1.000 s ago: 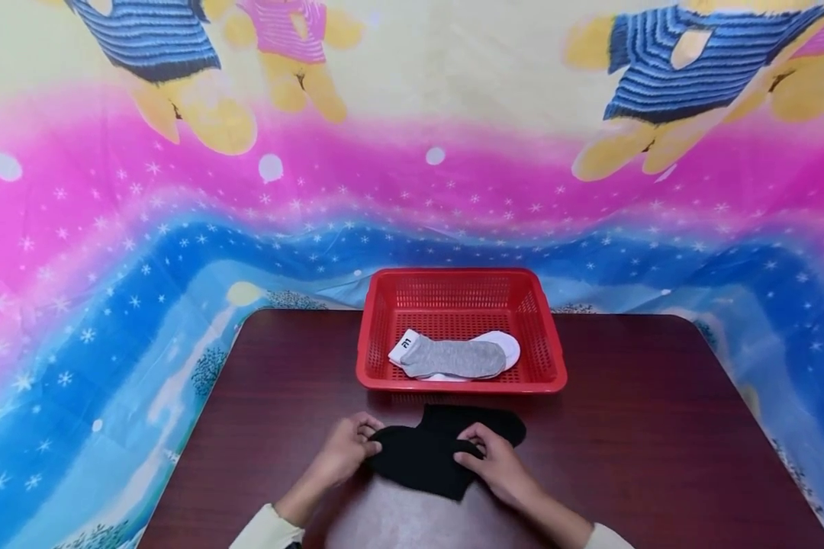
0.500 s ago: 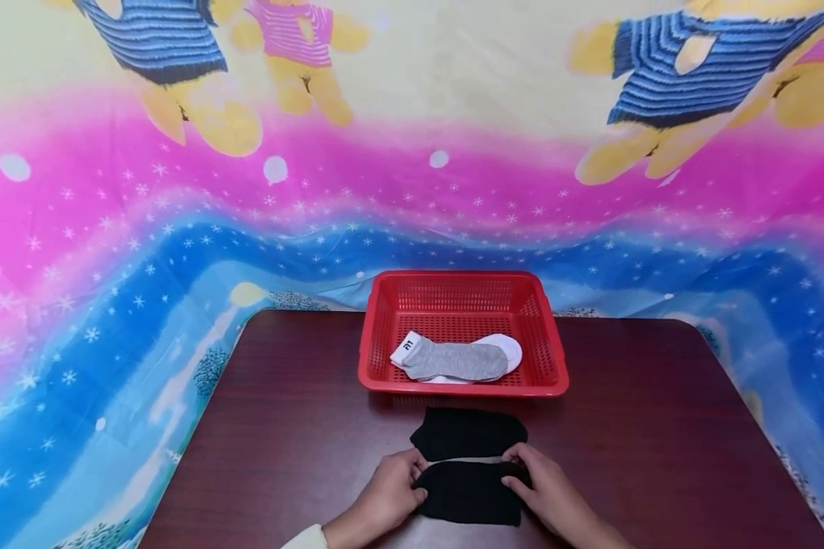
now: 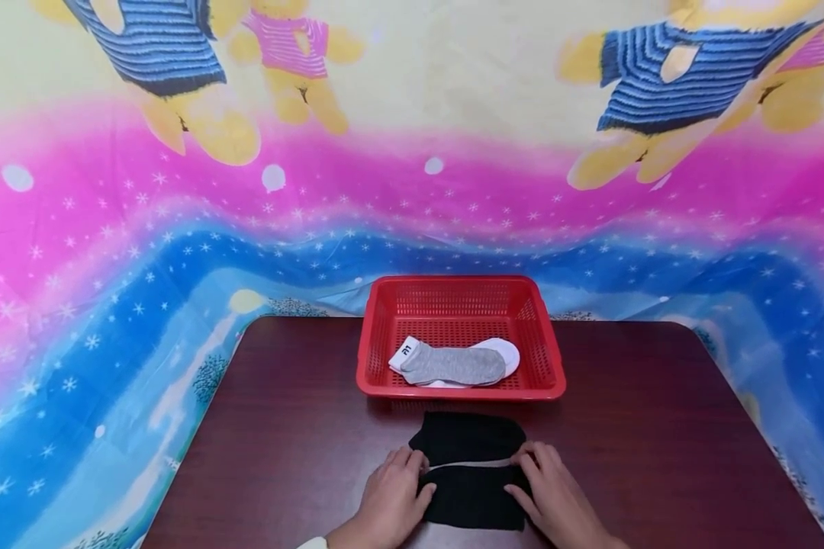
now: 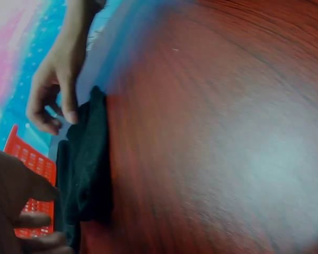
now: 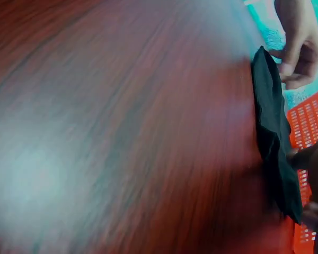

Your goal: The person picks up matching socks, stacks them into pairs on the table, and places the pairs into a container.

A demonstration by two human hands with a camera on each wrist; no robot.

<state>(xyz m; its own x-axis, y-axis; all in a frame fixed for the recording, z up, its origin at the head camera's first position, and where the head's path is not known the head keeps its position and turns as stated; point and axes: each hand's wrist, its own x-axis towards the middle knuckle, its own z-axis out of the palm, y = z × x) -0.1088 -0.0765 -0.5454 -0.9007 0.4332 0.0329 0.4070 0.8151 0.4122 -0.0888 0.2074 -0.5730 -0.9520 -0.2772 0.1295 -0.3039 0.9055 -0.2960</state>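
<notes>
Two black socks lie flat, one in front of the other, with a narrow strip of table between them in the head view. My left hand (image 3: 393, 497) is at the left end of the near black sock (image 3: 476, 499), its thumb at the edge. At the other end is my right hand (image 3: 556, 488), thumb over the fabric and fingertips near the gap. The far black sock (image 3: 467, 438) lies just behind. In the left wrist view the right hand (image 4: 58, 79) has its fingers loosely bent beside the dark cloth (image 4: 93, 159); neither hand is clenched round it.
A red perforated basket (image 3: 367, 343) stands behind the socks. Inside it a grey sock (image 3: 456, 365) with a white cuff lies over a white one (image 3: 508, 352). The dark wooden table (image 3: 288, 412) ends at a patterned cloth backdrop (image 3: 426, 198).
The near black sock has moved right and toward me, from overlapping the far sock to lying in front of it. Both hands went along with it, and their grip on its ends has loosened.
</notes>
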